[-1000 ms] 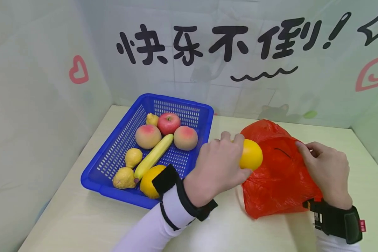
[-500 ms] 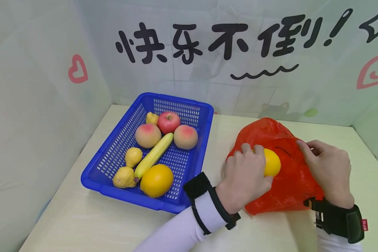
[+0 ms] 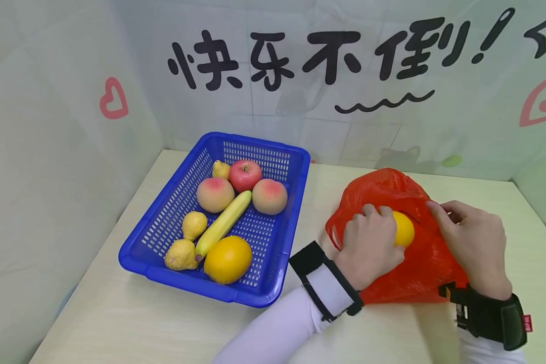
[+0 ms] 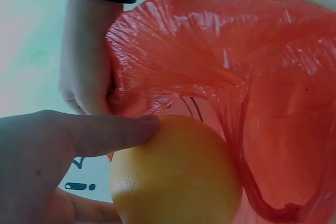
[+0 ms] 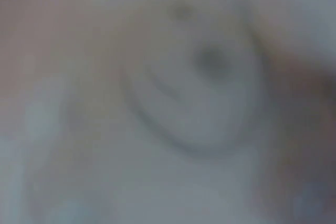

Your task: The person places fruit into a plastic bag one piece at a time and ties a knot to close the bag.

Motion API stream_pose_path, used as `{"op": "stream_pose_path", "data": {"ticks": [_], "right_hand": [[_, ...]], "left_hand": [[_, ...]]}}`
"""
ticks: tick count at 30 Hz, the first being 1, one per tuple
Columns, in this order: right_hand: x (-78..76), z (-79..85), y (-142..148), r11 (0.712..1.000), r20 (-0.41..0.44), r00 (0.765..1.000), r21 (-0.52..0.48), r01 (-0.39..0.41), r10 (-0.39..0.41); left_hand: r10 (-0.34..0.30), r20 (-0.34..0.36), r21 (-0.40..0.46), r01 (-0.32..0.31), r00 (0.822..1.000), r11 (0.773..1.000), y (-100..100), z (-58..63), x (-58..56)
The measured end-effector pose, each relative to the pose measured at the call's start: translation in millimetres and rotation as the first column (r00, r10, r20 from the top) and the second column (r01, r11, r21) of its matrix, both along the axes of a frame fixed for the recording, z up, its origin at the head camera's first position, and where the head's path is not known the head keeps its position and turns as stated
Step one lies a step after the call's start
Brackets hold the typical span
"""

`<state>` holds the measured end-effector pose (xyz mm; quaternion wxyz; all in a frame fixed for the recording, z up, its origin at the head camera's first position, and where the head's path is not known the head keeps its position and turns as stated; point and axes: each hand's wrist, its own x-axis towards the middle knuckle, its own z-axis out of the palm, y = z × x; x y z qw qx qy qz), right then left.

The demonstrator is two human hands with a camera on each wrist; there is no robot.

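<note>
Gripping the round yellow fruit [image 3: 404,230], the left hand [image 3: 370,247] has it over the red bag [image 3: 418,273] near the back edge of the desk [image 3: 532,242], the right hand [image 3: 478,245] pinching the bag's rim!

held yellow fruit [image 3: 405,230]: partly behind left hand [image 3: 370,247] in head view, cut by bottom edge in left wrist view
red bag [image 3: 418,283]: middle covered, contents can't be told
small rear fruit [image 3: 220,169]: partly behind apple [image 3: 245,176] and peach [image 3: 215,195]
red tag [image 3: 528,323]: marks too small to read
right wrist view: blurred throughout
</note>
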<state>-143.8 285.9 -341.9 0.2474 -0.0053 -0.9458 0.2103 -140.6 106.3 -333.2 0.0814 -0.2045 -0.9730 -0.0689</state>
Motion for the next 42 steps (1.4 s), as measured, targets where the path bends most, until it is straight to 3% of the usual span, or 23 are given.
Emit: {"op": "stream_pose_path", "data": {"ticks": [11, 21, 28, 42], "right_hand": [[1.1, 1.3, -1.6, 1.0, 0.023, 1.0, -0.023, -0.012, 0.013], [2.2, 2.7, -3.0, 0.999, -0.011, 0.999, -0.034, -0.036, 0.036], [2.0, 2.9, -4.5, 0.998, -0.02, 0.999, -0.033, -0.046, 0.045], [1.9, 1.1, -6.4, 0.998, -0.015, 0.999, -0.038, -0.05, 0.049]], "left_hand": [[0.002, 0.063, -0.005, -0.002, 0.998, 1.0, 18.7, -13.7, -15.5], [0.0, 0.094, 0.024, -0.002, 0.996, 1.0, 30.4, -25.3, -27.2], [-0.008, 0.119, 0.035, 0.004, 0.993, 0.999, 35.4, -32.1, -29.9], [-0.034, 0.1, -0.001, 0.035, 0.994, 0.999, 38.3, -41.7, -29.8]]}}
